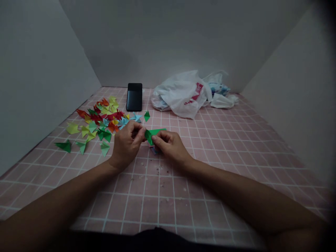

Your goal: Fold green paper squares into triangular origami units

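Note:
Between my two hands is a partly folded piece of green origami paper (156, 131), held above the middle of the table. My left hand (129, 140) pinches its left edge between thumb and fingers. With thumb and forefinger, my right hand (170, 145) grips the lower right part of the paper. A small pink and blue item (153, 150) shows just under the green paper, partly hidden by my right hand. Just beyond my hands lies a small green folded paper piece (147, 116).
A pile of folded paper figures (97, 117) in several colours spreads over the left of the pink checked tabletop (223, 175). Behind it lies a black phone (134, 97). A white plastic bag (181, 92) and crumpled packaging (220, 94) sit at the back. Pale walls enclose three sides.

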Demonstrator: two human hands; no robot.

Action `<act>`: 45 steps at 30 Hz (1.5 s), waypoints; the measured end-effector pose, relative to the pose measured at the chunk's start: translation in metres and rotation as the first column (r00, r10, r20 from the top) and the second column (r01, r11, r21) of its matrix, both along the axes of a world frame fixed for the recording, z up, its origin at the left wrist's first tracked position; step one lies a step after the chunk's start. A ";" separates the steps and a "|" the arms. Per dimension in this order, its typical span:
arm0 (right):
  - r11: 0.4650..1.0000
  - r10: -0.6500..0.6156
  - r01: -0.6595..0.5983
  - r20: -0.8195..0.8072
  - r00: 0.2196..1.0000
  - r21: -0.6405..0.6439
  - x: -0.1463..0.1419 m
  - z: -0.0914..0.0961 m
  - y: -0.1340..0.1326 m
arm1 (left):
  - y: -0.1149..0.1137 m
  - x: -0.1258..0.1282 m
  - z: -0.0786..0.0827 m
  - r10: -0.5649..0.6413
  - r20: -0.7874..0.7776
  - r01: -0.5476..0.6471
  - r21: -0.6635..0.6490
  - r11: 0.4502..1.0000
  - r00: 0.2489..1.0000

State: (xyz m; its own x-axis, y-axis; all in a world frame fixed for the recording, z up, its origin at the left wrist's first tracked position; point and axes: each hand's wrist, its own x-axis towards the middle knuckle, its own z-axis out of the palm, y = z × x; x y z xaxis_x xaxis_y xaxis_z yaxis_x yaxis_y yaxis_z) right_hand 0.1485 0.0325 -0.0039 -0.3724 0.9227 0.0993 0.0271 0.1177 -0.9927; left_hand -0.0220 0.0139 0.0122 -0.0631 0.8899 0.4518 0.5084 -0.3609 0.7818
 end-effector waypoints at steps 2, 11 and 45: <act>1.000 -0.002 0.002 -0.022 1.000 -0.016 -0.001 -0.002 -0.001 | 0.000 0.000 -0.001 0.005 0.012 -0.005 -0.002 1.000 1.000; 0.998 -0.055 0.055 -0.073 0.996 -0.005 -0.001 -0.003 0.004 | 0.007 -0.006 -0.005 -0.068 -0.072 0.066 -0.019 0.998 0.995; 0.904 -0.080 -0.054 -0.291 0.953 -0.424 -0.001 0.001 0.007 | 0.014 -0.006 -0.011 -0.330 0.517 0.532 -0.311 0.787 0.790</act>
State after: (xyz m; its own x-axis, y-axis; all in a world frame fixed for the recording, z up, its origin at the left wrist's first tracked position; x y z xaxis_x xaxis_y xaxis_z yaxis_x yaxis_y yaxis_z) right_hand 0.1475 0.0395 -0.0029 -0.3752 0.9056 -0.1977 -0.2750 -0.3124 -0.9093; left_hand -0.0283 0.0279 0.0012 0.2864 0.9567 0.0512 -0.0287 -0.0449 0.9986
